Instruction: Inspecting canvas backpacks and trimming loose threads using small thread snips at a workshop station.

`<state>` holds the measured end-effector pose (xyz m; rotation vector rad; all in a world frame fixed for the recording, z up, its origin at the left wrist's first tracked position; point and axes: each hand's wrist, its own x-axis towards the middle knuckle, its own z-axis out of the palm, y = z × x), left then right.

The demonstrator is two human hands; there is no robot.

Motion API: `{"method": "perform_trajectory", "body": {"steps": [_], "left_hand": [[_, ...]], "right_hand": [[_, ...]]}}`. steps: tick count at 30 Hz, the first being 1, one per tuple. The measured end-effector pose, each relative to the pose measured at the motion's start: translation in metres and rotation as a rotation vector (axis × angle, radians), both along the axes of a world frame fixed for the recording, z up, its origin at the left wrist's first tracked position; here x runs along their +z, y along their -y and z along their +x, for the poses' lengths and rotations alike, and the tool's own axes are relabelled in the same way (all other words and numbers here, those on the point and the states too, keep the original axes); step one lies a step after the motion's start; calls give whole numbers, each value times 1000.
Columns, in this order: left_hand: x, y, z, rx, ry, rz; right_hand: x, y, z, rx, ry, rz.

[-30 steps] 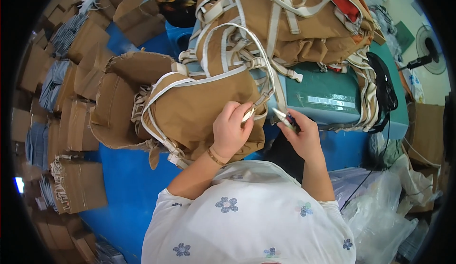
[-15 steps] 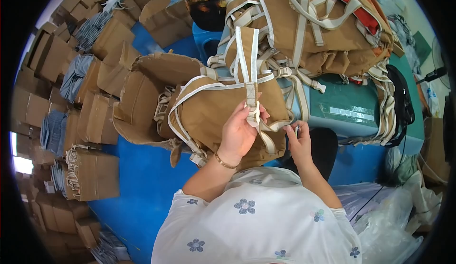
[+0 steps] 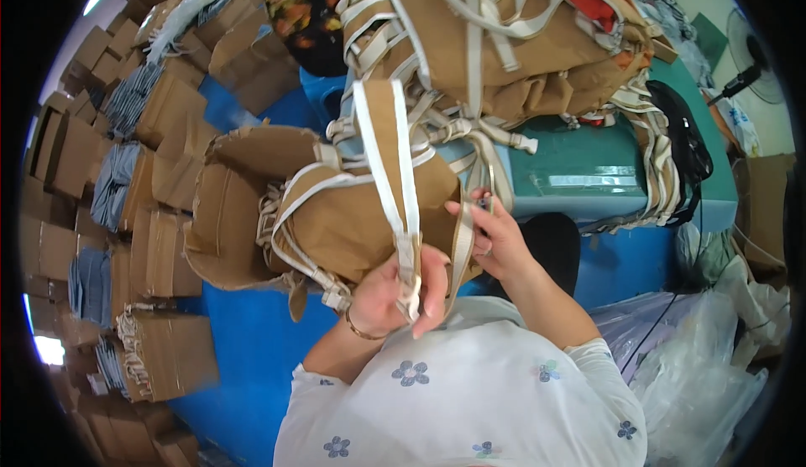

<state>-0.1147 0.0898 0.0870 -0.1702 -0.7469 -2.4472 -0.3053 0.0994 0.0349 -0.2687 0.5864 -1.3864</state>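
A tan shoulder strap with white edging stretches up from my left hand. The left fingers are closed around the pale plastic buckle at its lower end, close to my shirt. My right hand pinches the beige webbing, which hangs in a loop between the two hands. A small dark item shows at the right fingertips, too small to name. Beneath the strap lies a tan backpack piece with white piping, reaching across toward an open cardboard box.
The open cardboard box stands left of the backpack piece. More tan bags with beige straps are piled on the green table. Stacked cartons line the left side. Clear plastic bags lie at the right.
My left hand has drawn the buckle down toward my body, and the strap slants more. My right hand has moved up and left along the webbing. The whole view has shifted slightly.
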Motion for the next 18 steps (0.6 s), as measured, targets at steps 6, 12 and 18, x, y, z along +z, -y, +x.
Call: {"method": "perform_trajectory", "body": {"steps": [6, 12, 18], "left_hand": [[-23, 12, 14, 369, 163, -33], [-15, 42, 36, 715, 208, 48], [-37, 68, 44, 765, 237, 256]], "right_hand": [[44, -18, -21, -160, -141, -591], [60, -36, -45, -606, -304, -577], [27, -38, -49, -862, -904, -345]]}}
